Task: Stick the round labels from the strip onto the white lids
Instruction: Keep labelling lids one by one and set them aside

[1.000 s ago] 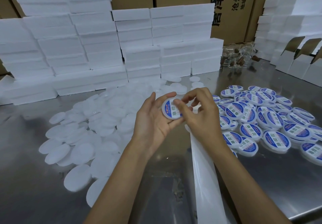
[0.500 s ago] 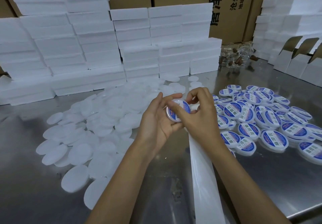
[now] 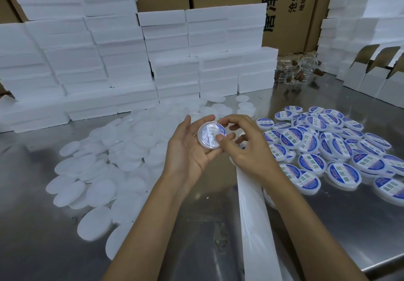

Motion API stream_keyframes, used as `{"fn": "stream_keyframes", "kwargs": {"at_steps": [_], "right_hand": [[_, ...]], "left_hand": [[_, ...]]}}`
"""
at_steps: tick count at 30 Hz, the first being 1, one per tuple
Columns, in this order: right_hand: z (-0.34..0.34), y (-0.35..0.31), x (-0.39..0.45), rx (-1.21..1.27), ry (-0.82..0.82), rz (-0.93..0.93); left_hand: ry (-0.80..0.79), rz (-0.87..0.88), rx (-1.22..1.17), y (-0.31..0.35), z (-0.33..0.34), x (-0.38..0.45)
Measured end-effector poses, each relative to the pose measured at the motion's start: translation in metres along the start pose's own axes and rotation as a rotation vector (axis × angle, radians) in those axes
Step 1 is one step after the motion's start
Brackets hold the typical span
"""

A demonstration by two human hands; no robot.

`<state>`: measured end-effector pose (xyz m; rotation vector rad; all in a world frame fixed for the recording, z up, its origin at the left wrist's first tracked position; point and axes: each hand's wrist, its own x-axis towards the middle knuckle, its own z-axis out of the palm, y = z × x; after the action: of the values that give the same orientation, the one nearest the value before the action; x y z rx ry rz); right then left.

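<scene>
A steel table (image 3: 328,226) is backed by stacked foam blocks (image 3: 105,62) and cartons. Bare lids (image 3: 98,171) are heaped at left, labelled lids (image 3: 323,147) at right. One lid (image 3: 208,135) is gripped by its rim in the curled fingers of the left hand (image 3: 188,149), just above the strip (image 3: 251,204). The label on it is being pressed by the right hand (image 3: 244,149), thumb down, other fingers loosely curled. The lid is judged light, stiff and slippery, so it is best held at the edge.
</scene>
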<state>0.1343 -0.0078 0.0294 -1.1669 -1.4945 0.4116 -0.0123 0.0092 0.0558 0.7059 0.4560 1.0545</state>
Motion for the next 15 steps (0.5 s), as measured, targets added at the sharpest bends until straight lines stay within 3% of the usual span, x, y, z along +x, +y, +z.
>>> {"fn": "stream_keyframes", "kwargs": {"at_steps": [9, 15], "right_hand": [[0.0024, -0.0046, -0.0017, 0.033, 0.021, 0.049], [0.0063, -0.0034, -0.0022, -0.101, 0.130, -0.069]], "left_hand": [[-0.038, -0.015, 0.049, -0.0012, 0.0025, 0.0006], [-0.063, -0.020, 0.071, -0.0007, 0.0006, 0.0015]]}}
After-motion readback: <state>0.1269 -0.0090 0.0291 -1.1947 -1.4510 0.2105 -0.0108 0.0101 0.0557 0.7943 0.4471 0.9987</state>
